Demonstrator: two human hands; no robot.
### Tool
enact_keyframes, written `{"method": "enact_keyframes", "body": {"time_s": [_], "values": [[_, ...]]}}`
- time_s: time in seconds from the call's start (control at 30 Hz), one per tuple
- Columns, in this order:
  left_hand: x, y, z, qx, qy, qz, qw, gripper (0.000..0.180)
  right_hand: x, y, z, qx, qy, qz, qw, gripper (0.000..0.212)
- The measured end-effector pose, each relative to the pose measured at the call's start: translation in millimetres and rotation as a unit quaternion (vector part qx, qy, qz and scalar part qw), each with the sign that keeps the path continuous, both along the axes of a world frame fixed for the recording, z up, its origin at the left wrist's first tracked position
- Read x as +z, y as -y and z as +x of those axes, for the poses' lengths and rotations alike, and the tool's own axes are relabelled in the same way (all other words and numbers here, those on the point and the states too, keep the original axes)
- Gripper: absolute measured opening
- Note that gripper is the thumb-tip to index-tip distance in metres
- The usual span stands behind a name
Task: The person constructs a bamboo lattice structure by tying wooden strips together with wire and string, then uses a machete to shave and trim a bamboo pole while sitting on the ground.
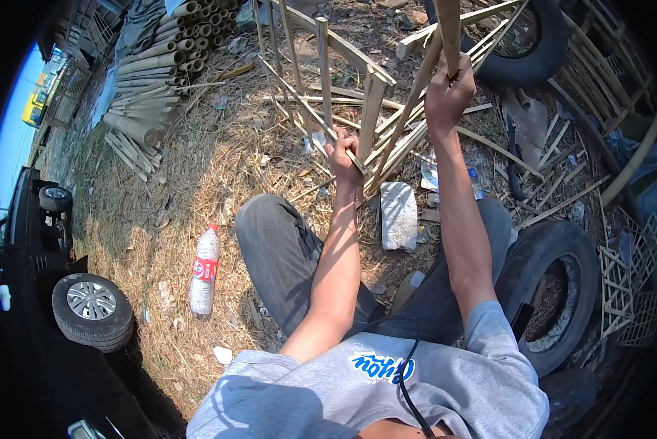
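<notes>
My left hand (pixel 345 155) is closed around a thin bamboo strip (pixel 299 96), low on an upright bamboo frame (pixel 354 55). The frame has several slats rising from it toward the top edge. Further right and higher, my right hand (pixel 451 95) is wrapped around a thick wooden stick (pixel 449 29), whose upper end runs out of view. Split bamboo strips (pixel 402 152) lie in a loose bundle on the ground between my hands. A pale, worn block (pixel 399 219) rests just in front of me, between my knees.
A plastic bottle (pixel 203 293) with a red label stands or lies left of my knee. A black vehicle's wheel (pixel 91 301) is at far left. Bamboo poles (pixel 149 66) are piled far left. Old tyres (pixel 508 285) and bamboo lattice (pixel 625 285) lie on the right.
</notes>
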State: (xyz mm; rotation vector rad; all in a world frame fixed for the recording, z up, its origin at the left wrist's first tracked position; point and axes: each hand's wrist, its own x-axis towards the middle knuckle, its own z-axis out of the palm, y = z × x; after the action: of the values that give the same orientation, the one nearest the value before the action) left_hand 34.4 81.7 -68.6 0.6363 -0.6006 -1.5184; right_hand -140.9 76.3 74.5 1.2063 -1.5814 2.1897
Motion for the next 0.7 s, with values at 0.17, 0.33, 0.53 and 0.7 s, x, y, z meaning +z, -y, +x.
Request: {"method": "enact_keyframes", "body": {"time_s": [0.17,0.33,0.53,0.7], "values": [[-10.2,8.3,-0.1,0.016,0.002,-0.003,1.0,0.017,-2.9,5.2,-3.1,-0.015,-0.02,0.036,0.999,0.009],[-15.8,11.6,1.6,0.025,0.025,-0.01,0.999,0.013,-1.0,-12.4,0.5,0.1,-0.06,0.011,0.993,0.053],[0.4,3.6,-7.6,0.044,-0.008,0.026,0.999,0.018,3.5,-40.3,14.4,0.066,-0.023,0.105,0.992,0.098],[2.5,3.8,-10.6,0.065,0.051,0.001,0.997,0.01,-1.8,-71.8,21.8,0.146,-0.027,0.192,0.97,0.101]]}}
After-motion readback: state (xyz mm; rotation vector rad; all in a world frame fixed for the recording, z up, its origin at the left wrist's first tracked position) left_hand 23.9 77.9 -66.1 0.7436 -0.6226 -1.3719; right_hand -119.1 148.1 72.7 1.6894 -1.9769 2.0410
